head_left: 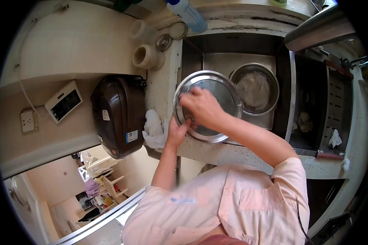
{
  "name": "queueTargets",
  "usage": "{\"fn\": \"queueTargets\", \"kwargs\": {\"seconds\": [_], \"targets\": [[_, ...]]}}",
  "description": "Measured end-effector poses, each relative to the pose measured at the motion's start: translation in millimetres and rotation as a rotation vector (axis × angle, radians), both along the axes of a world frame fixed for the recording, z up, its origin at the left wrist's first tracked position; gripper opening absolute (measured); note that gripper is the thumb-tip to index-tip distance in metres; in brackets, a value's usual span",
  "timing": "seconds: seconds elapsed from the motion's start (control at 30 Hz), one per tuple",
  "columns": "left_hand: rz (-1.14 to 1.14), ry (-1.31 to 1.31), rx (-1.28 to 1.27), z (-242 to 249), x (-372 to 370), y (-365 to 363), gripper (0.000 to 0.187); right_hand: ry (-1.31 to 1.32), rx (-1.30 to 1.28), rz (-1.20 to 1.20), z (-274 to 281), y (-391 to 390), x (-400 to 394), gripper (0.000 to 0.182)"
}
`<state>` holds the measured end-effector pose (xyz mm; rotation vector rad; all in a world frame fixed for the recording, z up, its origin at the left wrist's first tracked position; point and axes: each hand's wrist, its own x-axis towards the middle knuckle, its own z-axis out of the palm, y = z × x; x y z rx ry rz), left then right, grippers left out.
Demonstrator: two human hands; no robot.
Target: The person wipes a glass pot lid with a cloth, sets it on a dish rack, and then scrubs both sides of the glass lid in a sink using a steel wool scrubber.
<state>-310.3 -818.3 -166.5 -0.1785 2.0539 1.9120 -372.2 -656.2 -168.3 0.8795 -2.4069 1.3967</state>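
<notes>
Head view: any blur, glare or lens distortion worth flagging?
Head view: strong wide-angle distortion, black corners, bowed edges; same head view: right hand smeared around the fingers, likely motion blur; also head view: bright highlights on the metal rim of the lid, while the back wall of the sink reads dark.

Short-sleeved shirt (210, 192), seen from above

The garment is pale pink, with a stitched placket (227, 194) running down the front. A squarish patch pocket (259, 199) marks the right chest; a small blue marking (185, 200), blurred and unreadable, lies on the left. The right sleeve (291, 171) is loose and short. A thin dark strand (300, 216), its nature unclear, crosses the right side.
</notes>
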Motion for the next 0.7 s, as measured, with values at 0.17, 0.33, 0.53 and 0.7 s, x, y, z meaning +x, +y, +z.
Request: {"fn": "queueTargets", "kwargs": {"seconds": [0.17,0.33,0.53,0.7], "targets": [[0.086,0.002,0.048,4,8,5,0.032,-0.256,0.138,-0.304,-39,25,-42,0.024],[0.187,0.122,0.019,-1,9,4,0.028,-0.767,-0.164,-0.357,-77,69,-37,0.027],[0.311,0.188,0.087,2,14,23,0.029,-1.065,-0.771,-0.382,-76,71,-4,0.044],[0.338,0.098,0.157,7,21,30,0.031,-1.348,-0.778,-0.477,-74,83,5,0.057]]}}
